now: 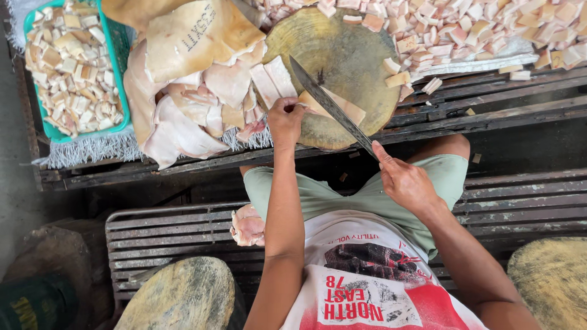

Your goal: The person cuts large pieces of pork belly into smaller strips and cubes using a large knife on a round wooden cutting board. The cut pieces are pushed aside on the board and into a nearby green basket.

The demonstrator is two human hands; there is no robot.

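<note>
Lap: your apron (367,287), white and red with print, fills the lower middle, with green shorts (342,195) above it.
Right hand: your right hand (405,181) is closed around the handle of a long knife (333,107); the handle itself is hidden inside your grip.
Knife: its blade runs up and to the left from that hand, slanting across the near edge of the round wooden chopping block (342,55), tip over the block's middle.
Left hand: your left hand (285,120) pinches a pale strip of pork skin (339,107) at the block's left edge, fingers closed on it.
Strip: it lies flat on the block, touching the left hand, partly under the blade, well apart from the right hand.
Slabs: a heap of large uncut skin slabs (189,91) lies just left of the block on the counter (489,104); they overlap too much to count.
Cut pieces: small cubes (477,30) are piled beyond the block at the upper right, cut off by the frame; too many to count.
Basket: one green basket (119,79) at the far left holds more cubes.
Other blocks: two more round blocks (183,296) (550,281) sit at the lower corners, both cut off.
Bench: one pinkish piece of meat (247,225) rests on the slatted bench (159,232) beside your left arm.
</note>
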